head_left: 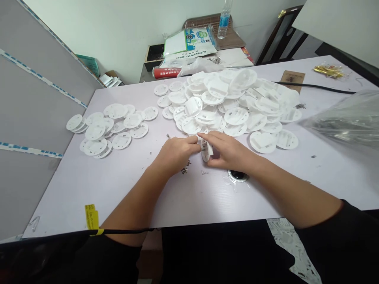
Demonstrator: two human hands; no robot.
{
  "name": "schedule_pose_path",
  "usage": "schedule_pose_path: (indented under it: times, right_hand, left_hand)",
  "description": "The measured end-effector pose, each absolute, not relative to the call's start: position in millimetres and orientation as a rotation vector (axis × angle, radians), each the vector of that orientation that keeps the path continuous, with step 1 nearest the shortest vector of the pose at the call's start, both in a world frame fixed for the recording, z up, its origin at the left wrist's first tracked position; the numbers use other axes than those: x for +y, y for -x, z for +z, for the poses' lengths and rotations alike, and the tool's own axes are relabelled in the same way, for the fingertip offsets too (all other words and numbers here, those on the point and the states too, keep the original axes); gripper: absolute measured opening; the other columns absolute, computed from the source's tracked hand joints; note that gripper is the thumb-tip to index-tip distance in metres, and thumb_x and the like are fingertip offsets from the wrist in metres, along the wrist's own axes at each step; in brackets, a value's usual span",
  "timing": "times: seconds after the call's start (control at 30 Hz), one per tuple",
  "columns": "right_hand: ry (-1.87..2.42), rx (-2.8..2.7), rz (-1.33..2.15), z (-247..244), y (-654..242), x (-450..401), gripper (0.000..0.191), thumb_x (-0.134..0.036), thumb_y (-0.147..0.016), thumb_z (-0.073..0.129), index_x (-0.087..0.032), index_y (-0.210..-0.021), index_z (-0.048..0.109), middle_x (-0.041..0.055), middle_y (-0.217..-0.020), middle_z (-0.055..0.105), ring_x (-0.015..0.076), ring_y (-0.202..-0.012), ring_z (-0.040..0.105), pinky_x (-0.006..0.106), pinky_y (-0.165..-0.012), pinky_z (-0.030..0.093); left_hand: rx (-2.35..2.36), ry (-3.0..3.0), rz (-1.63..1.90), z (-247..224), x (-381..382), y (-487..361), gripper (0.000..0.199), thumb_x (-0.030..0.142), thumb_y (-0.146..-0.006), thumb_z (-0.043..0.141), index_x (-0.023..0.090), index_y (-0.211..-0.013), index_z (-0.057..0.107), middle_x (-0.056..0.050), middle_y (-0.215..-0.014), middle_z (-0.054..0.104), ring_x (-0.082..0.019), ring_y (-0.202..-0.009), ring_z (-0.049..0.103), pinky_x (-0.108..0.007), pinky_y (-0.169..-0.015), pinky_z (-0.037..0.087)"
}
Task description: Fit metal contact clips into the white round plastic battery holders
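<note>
My right hand (229,152) grips a round white plastic disc part (205,152) by its edge, thumb below and fingers above. The part stands tilted up on edge, its slotted face turned towards my left hand (177,154). That hand's fingers are closed in a pinch against the part's face; whatever lies between the fingertips is hidden. Small metal clips (185,169) lie on the table just below my left hand. Behind both hands spreads a large heap of the same white discs (237,116). A smaller group of discs (95,146) lies to the left.
A black round object with a silver rim (237,175) sits by my right wrist. A clear plastic bag (349,118) lies at the right. Gold-coloured pieces (328,71) and a black cable (314,87) are farther back. A water bottle (224,21) stands behind the table.
</note>
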State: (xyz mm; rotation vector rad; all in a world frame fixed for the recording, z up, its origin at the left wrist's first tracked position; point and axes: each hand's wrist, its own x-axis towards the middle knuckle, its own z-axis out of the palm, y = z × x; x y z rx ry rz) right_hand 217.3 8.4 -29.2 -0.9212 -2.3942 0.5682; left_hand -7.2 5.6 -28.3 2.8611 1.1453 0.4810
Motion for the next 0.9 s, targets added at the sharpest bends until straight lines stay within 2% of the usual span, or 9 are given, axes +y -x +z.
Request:
schedule_pose_path:
  times: [0.13, 0.23, 0.3, 0.4, 0.5, 0.6, 0.73, 0.9]
  right_hand:
    - [0.949, -2.379, 0.617, -27, -219, 11, 0.061, -0.021, -0.074, 0.064, -0.011, -0.133, 0.058, 0.0114, -0.104, 0.067, 0.0238, -0.090, 0.063, 0.039, -0.078, 0.054]
    - [0.991, -2.297, 0.684, -25, -222, 12, 0.066, -0.024, -0.072, 0.067, -0.012, -0.136, 0.056, 0.0125, -0.113, 0.068, 0.0241, -0.092, 0.065, 0.040, -0.083, 0.054]
    - [1.063, -2.130, 0.810, -22, -221, 12, 0.066, -0.024, -0.072, 0.069, -0.015, -0.136, 0.057, 0.0102, -0.108, 0.070, 0.0219, -0.085, 0.066, 0.039, -0.080, 0.054]
    - [1.109, -1.751, 1.212, -19, -215, 8, 0.051, -0.027, -0.080, 0.067, -0.016, -0.129, 0.060, 0.0060, -0.090, 0.072, 0.0201, -0.081, 0.068, 0.038, -0.078, 0.054]
    - [0.944, -1.437, 1.593, -19, -207, 4, 0.038, -0.039, -0.086, 0.069, -0.014, -0.114, 0.065, 0.0064, -0.083, 0.072, 0.0190, -0.079, 0.070, 0.037, -0.080, 0.056]
    - [0.840, -1.337, 1.757, -20, -203, 2, 0.040, -0.051, -0.087, 0.069, -0.012, -0.096, 0.069, 0.0088, -0.083, 0.071, 0.0173, -0.074, 0.068, 0.033, -0.073, 0.056]
    - [0.861, -1.409, 1.788, -20, -204, 3, 0.058, -0.066, -0.090, 0.058, -0.010, -0.079, 0.070, 0.0091, -0.074, 0.069, 0.0139, -0.063, 0.063, 0.028, -0.063, 0.052]
    - [0.878, -1.499, 1.673, -19, -205, 0, 0.062, -0.069, -0.092, 0.053, -0.013, -0.068, 0.066, 0.0053, -0.063, 0.065, 0.0105, -0.052, 0.057, 0.025, -0.055, 0.047]
  left_hand:
    - [1.107, -2.864, 0.522, -28, 6, 11, 0.040, -0.002, -0.078, 0.042, 0.021, -0.091, 0.072, 0.000, -0.079, 0.061, -0.010, -0.057, 0.039, -0.026, -0.049, 0.022]
    - [1.108, -2.732, 0.667, -22, 6, 18, 0.031, 0.007, -0.090, 0.047, 0.021, -0.099, 0.073, -0.002, -0.088, 0.065, -0.010, -0.063, 0.049, -0.024, -0.053, 0.032]
    - [1.102, -2.551, 0.819, -17, 6, 20, 0.023, 0.017, -0.095, 0.053, 0.021, -0.108, 0.072, -0.004, -0.093, 0.064, -0.009, -0.066, 0.051, -0.023, -0.058, 0.039]
    - [1.016, -2.315, 0.938, -13, 5, 18, 0.027, 0.022, -0.092, 0.065, 0.022, -0.118, 0.070, -0.005, -0.097, 0.058, -0.009, -0.069, 0.048, -0.023, -0.060, 0.042]
    - [0.923, -2.160, 1.008, -14, 5, 12, 0.018, 0.025, -0.089, 0.070, 0.020, -0.107, 0.072, -0.005, -0.097, 0.057, -0.009, -0.069, 0.045, -0.024, -0.061, 0.042]
    - [0.851, -1.980, 1.081, -17, 7, 10, 0.016, 0.031, -0.087, 0.074, 0.017, -0.094, 0.071, -0.006, -0.090, 0.060, -0.011, -0.071, 0.047, -0.027, -0.063, 0.040]
    - [0.797, -1.720, 1.058, -17, 7, 11, 0.024, 0.035, -0.081, 0.080, 0.015, -0.091, 0.071, -0.005, -0.084, 0.057, -0.012, -0.072, 0.050, -0.028, -0.064, 0.041]
    - [0.735, -1.512, 0.987, -14, 4, 9, 0.027, 0.039, -0.084, 0.077, 0.014, -0.093, 0.072, -0.005, -0.086, 0.055, -0.008, -0.062, 0.047, -0.024, -0.053, 0.038]
